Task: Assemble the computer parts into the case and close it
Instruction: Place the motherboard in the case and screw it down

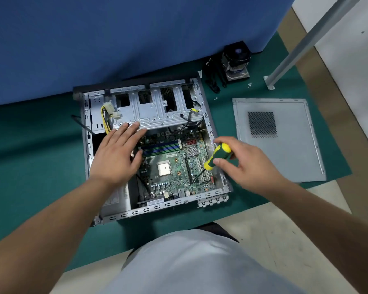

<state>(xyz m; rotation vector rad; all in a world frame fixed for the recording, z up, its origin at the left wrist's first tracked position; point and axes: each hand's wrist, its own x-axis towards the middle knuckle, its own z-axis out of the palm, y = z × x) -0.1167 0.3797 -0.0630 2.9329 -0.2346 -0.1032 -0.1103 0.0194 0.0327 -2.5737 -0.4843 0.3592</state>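
Gripped in the right hand (251, 164): one yellow-green screwdriver (217, 155), tip down on the motherboard (174, 166) seated inside the open case (157, 206). Left hand (117, 153) is laid flat, fingers spread, on the board's edge. Step judged: board being screwed down. Next, a screw must be driven squarely. Beyond the grip: one side panel (278, 149), one cooler fan (236, 62), a few loose screws (249, 85) on the green mat (40, 166).

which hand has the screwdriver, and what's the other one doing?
The right hand grips the yellow-and-green screwdriver, tip down on the motherboard. The left hand holds nothing; it lies flat, fingers straight, over the board's left edge.
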